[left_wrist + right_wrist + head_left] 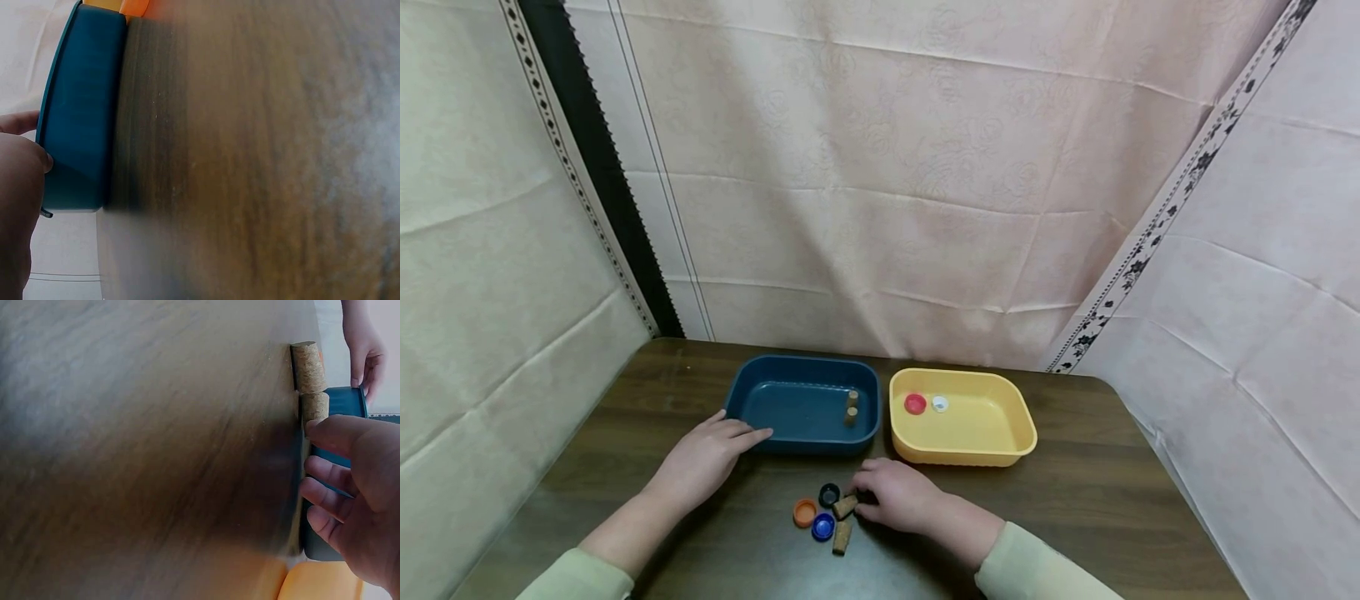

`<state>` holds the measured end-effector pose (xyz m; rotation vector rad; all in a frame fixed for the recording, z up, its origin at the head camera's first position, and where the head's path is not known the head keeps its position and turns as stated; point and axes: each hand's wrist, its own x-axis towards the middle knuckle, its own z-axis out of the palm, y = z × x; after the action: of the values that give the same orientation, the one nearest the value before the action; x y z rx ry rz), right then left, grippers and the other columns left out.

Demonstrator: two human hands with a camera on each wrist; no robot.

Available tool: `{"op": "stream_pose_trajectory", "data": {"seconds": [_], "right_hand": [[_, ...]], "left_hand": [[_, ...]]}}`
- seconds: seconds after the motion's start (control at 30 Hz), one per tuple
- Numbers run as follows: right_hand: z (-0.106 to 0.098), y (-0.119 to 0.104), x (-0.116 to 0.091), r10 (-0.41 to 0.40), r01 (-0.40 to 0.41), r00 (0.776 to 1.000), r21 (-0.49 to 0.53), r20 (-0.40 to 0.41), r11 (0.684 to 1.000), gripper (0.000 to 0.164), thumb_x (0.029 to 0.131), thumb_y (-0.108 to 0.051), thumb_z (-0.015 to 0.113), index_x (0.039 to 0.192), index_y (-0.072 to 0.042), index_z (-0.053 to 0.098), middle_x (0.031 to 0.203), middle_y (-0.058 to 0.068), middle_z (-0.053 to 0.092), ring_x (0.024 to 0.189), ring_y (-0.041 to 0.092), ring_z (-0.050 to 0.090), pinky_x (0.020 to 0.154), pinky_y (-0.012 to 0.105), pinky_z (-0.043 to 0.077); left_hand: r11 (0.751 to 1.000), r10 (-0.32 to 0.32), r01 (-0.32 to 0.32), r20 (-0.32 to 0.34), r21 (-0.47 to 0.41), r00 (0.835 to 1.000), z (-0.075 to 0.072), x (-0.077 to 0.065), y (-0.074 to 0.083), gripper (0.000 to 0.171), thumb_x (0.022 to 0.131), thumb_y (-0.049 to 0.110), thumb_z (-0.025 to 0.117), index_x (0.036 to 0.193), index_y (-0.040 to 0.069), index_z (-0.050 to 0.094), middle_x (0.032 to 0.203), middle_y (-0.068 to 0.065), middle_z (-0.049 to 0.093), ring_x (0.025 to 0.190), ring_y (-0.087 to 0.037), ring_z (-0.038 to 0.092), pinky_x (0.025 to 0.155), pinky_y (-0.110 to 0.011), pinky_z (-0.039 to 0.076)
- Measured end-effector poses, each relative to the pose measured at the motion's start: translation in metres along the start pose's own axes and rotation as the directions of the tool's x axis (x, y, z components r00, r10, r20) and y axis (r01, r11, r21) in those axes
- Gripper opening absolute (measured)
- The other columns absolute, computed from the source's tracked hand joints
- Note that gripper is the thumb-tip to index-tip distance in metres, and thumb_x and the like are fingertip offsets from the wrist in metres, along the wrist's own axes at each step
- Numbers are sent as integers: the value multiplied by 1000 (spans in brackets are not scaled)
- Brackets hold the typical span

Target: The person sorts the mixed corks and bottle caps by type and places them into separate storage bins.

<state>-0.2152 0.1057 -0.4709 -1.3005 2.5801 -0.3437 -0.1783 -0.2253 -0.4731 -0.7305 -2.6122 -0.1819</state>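
My left hand [711,457] holds the near left rim of the blue bin [797,447], thumb outside and a finger over the edge in the left wrist view. My right hand [898,496] has its thumb and fingertips at the end of a cork [845,507], pinching it close over the table. The thumb also meets this cork in the right wrist view; the other fingers are curled. A second cork [842,538] lies just nearer. Beside the corks are a black bottle cap [829,495], an orange cap [804,512] and a blue cap [823,526].
Two corks [851,416] stand inside the blue bin at its right side. Right of it, a yellow bin [962,458] holds a red cap [914,404] and a white cap [940,403]. Pale cloth [925,208] hangs behind the wooden table [1097,500] and on both sides.
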Motion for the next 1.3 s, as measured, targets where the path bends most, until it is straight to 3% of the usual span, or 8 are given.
{"op": "stream_pose_trajectory", "data": {"seconds": [0.23,0.6,0.97,1.3], "right_hand": [[-5,-2,-5,42,-41,999,59,-12,997,20,94,-34,69,112,-27,70,100,-16,61,86,-1,53,82,20,52],[-11,-3,-9,36,-32,999,103,-36,994,18,95,-38,66,109,-27,69,98,-18,59,89,0,53,83,20,52],[-24,-6,-12,5,3,995,80,-99,997,19,96,-36,65,110,-23,70,100,-13,63,88,3,56,81,19,52],[-41,-13,-12,77,-62,986,110,-145,992,23,94,-30,68,115,-21,69,103,-14,63,90,4,57,82,21,54]], "left_hand": [[1000,-5,5,2,1,1000,1,0,-1,50,82,-5,75,124,20,70,105,-2,73,101,-22,68,103,-53,46],[1000,3,-3,-25,6,1000,0,-1,-1,49,81,-5,76,123,20,71,103,-1,74,99,-21,69,101,-53,48],[1000,-5,5,2,-1,1000,1,-1,-1,48,82,-5,75,124,20,71,104,-2,74,100,-21,68,102,-54,47],[1000,-7,7,9,-7,1000,1,-1,-2,48,83,-4,74,125,21,70,105,-1,74,102,-21,68,103,-53,46]]}}
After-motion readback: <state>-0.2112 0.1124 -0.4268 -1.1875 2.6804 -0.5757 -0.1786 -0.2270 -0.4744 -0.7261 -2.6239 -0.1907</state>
